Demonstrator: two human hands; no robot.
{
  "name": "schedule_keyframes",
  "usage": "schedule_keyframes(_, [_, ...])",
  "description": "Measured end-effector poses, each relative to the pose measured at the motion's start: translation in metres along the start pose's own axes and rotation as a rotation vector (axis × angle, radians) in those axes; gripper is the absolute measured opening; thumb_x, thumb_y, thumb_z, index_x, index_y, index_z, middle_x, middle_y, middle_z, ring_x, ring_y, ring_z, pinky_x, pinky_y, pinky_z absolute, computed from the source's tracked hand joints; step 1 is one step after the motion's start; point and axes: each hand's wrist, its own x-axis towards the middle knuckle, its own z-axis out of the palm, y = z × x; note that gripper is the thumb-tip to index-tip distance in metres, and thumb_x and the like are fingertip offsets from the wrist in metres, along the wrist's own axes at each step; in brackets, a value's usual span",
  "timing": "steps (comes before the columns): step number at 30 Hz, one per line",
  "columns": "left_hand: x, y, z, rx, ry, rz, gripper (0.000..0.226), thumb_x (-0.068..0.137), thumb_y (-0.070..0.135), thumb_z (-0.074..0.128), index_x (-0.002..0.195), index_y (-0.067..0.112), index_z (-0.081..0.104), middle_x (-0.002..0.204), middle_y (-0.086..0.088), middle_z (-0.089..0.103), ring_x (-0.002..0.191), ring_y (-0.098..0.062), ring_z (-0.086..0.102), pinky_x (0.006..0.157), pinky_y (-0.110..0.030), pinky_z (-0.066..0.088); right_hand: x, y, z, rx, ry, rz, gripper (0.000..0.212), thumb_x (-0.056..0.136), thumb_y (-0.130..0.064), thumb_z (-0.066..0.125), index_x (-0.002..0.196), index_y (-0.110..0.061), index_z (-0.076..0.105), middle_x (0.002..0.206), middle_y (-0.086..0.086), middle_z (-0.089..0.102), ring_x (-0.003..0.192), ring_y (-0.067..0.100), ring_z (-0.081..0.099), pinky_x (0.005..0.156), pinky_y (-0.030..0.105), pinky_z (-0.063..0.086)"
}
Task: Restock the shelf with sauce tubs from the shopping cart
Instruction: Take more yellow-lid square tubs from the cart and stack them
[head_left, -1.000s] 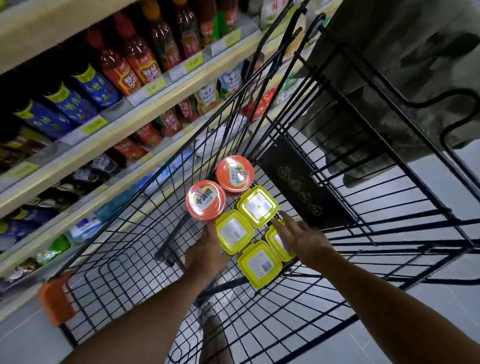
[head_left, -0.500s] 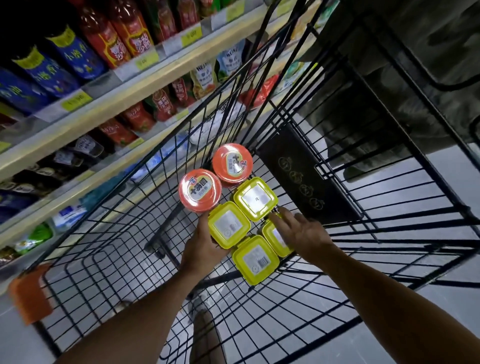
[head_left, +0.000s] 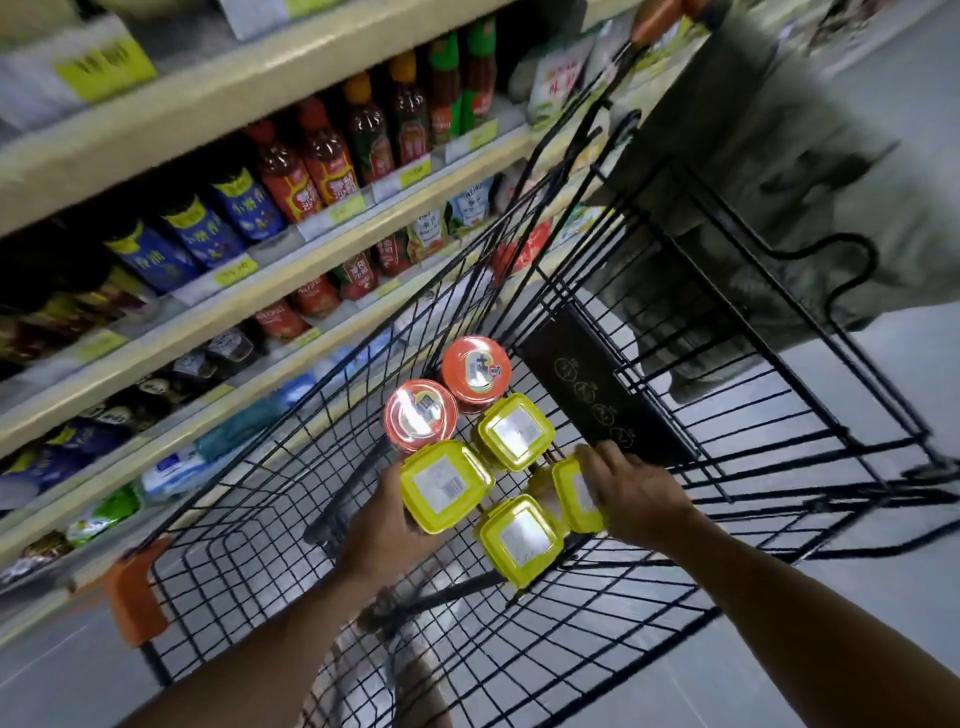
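Held tubs (head_left: 444, 486) (yellow) beside orange-lidded jars (head_left: 476, 370)

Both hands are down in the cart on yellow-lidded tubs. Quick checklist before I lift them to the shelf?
1. Grip of left hand on left tub: thumb on its side, fingers hidden beneath. Cannot tell.
2. Grip of right hand on right tub: fingers curled over the tilted tub. Ok.
3. Lids on both held tubs: seated, as far as shown. Ok.
4. Way up out of the cart: open above the tubs. Ok.
5. Free slot on the shelf: none in view among the bottles. Cannot tell.
6. Other yellow-lidded tubs and red-lidded tubs: upright, close to the held ones. Ok.
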Motion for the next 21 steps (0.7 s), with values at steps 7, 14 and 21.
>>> schedule_keyframes(7, [-0.041,0.008,-0.073,0.046,-0.040,0.012,0.085,0.056,0.057,0.091,0.120,0.041,0.038,0.100,0.016,0.072,0.085,-0.003,0.071,0.066,-0.036,0.062,-0.038,-0.013,-0.045,0.317,0.047,0.227,0.121,0.058,-0.053,0.087,0.150,-0.017,0.017,0.133,0.010,0.041,0.116,0.030,0.052,0.096,0.042,0.052])
schedule_keyframes(14, [-0.091,0.029,-0.163,0.039,0.018,0.134,0.087,0.061,0.050,0.091,0.128,0.040,0.037,0.104,0.020,0.070,0.090,0.001,0.069,0.071,-0.038,0.062,-0.080,-0.078,-0.107,0.812,0.341,0.414,0.106,0.056,-0.081,0.076,0.135,-0.022,0.038,0.118,0.004,0.049,0.109,0.025,0.049,0.093,0.038,0.046])
schedule_keyframes(21, [-0.147,0.059,-0.255,0.116,0.055,0.258,0.092,0.053,0.074,0.082,0.125,0.046,0.032,0.107,0.021,0.067,0.096,-0.009,0.067,0.078,-0.040,0.059,-0.136,-0.157,-0.200,1.069,0.516,0.342,0.073,0.057,-0.022,0.097,0.113,-0.020,0.050,0.104,-0.003,0.065,0.089,0.009,0.067,0.065,0.020,0.056])
